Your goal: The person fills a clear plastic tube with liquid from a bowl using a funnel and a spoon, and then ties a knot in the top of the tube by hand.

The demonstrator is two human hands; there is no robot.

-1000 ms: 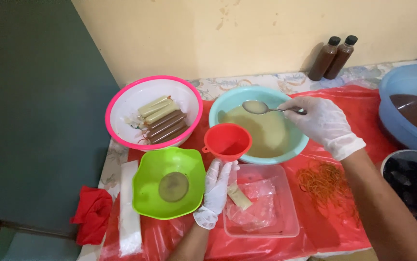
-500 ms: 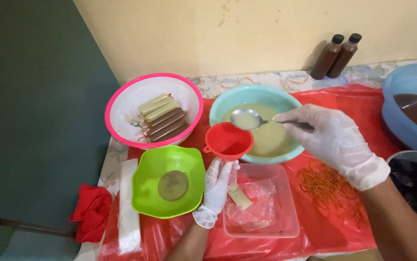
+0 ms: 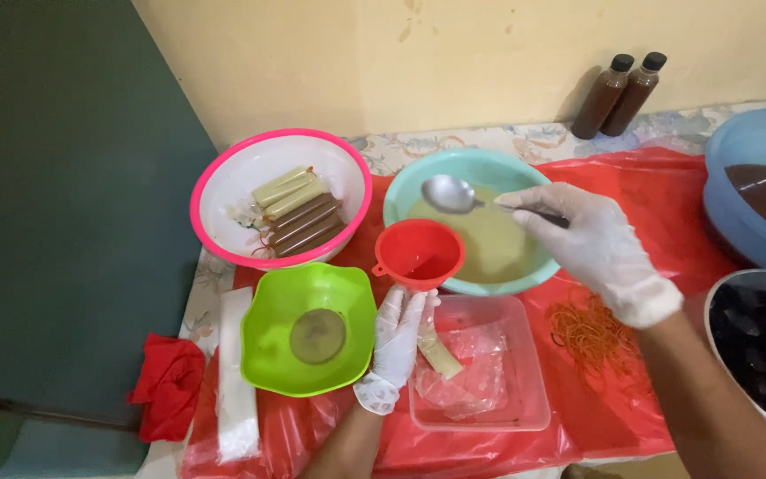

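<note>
— So, what sits leftmost?
— A pink bowl of filled tubes, then a green bowl.
— And the left hand?
— Closed around the red funnel stem, over a clear tray.
— The right hand?
— Gripping a metal spoon above the teal bowl.

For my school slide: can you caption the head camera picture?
Gloved right hand holds a spoon over a red funnel held by the left hand.
</note>
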